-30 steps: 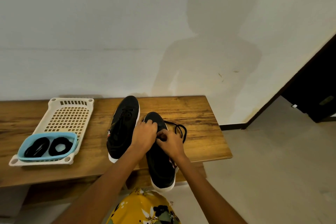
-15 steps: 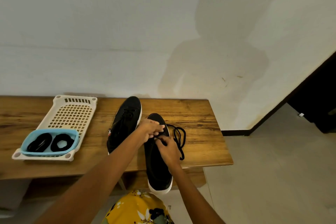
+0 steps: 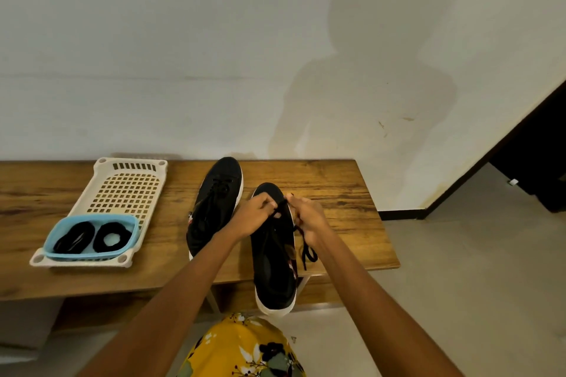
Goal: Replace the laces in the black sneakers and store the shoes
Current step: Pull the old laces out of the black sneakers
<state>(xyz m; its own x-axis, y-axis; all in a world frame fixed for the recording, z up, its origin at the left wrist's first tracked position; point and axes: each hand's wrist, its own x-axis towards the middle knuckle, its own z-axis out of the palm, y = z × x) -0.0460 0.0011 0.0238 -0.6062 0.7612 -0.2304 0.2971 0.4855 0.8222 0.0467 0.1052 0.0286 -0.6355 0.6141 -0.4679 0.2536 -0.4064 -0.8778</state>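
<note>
Wall [image 3: 153, 55]: pale, plain, filling the upper half of the view behind the bench.
Bench [image 3: 346, 193]: a long wooden top set against the wall, carrying everything below.
Tray [image 3: 128, 190]: a cream slotted tray on the bench's left part, with a blue tub [image 3: 61, 231] on its near end.
Left sneaker [image 3: 214, 205]: black with a white sole, laced, lying flat between the tray and the other shoe.
Right sneaker [image 3: 274, 266]: black, toe toward the wall, heel hanging past the bench's front edge.
Left hand [image 3: 252, 217]: over the right sneaker's front, fingers pinching the lace.
Right hand [image 3: 309, 219]: just beside it, curled round the same lace.
Lace [image 3: 306, 249]: black (one loose end dangles by the right sneaker's side).
Spare laces [image 3: 111, 237]: two black coils in the tub.
</note>
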